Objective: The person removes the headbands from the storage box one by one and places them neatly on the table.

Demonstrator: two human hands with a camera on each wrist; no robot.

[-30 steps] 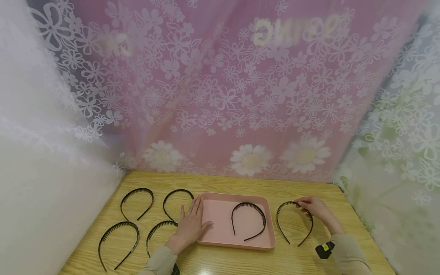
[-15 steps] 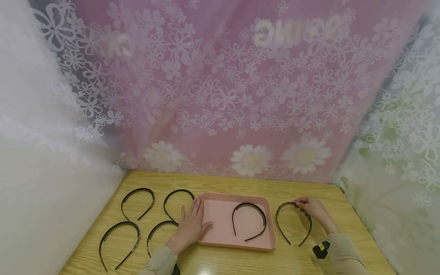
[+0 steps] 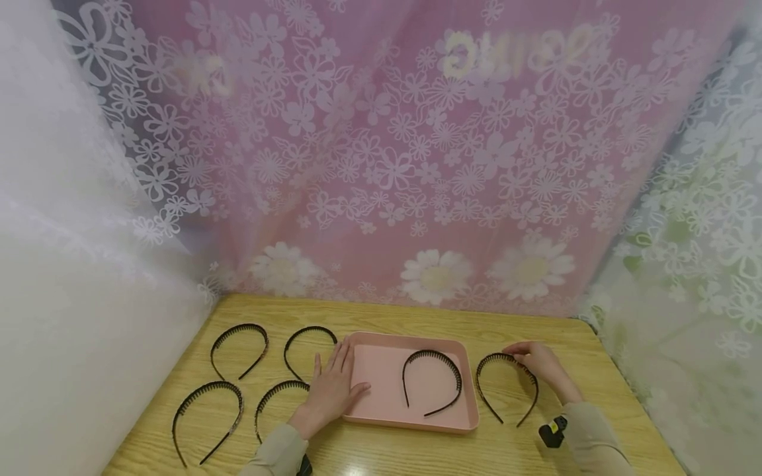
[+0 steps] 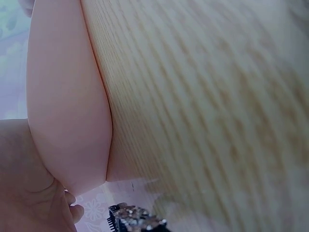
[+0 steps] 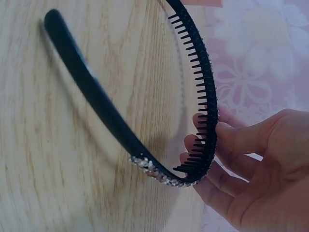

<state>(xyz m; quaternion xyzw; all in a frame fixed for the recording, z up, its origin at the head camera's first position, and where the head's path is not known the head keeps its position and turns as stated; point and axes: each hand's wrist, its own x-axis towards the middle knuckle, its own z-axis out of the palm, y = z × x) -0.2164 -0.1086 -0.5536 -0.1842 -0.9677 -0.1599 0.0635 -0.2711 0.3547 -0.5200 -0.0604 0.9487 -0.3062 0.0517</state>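
A pink tray (image 3: 375, 377) lies mid-table with one black toothed headband (image 3: 403, 387) inside it. Just right of the tray, my right hand (image 3: 520, 357) pinches the top arch of another black headband (image 3: 478, 383). The right wrist view shows thumb and fingers (image 5: 227, 140) gripping that headband (image 5: 99, 96) by its toothed, rhinestone-trimmed crown, its ends just over the wood. My left hand (image 3: 333, 383) lies flat with straight fingers on the tray's left rim and the table. In the left wrist view the tray edge (image 4: 67, 96) sits against my palm (image 4: 24, 193).
Several more black headbands lie left of the tray, among them ones at the far left (image 3: 238, 328) and front left (image 3: 205, 387). The wooden table (image 3: 417, 456) is closed in by flowered curtains (image 3: 387, 165) behind and at both sides.
My right hand has drawn its headband slightly left, closer to the tray's right edge. The left hand has stayed put.
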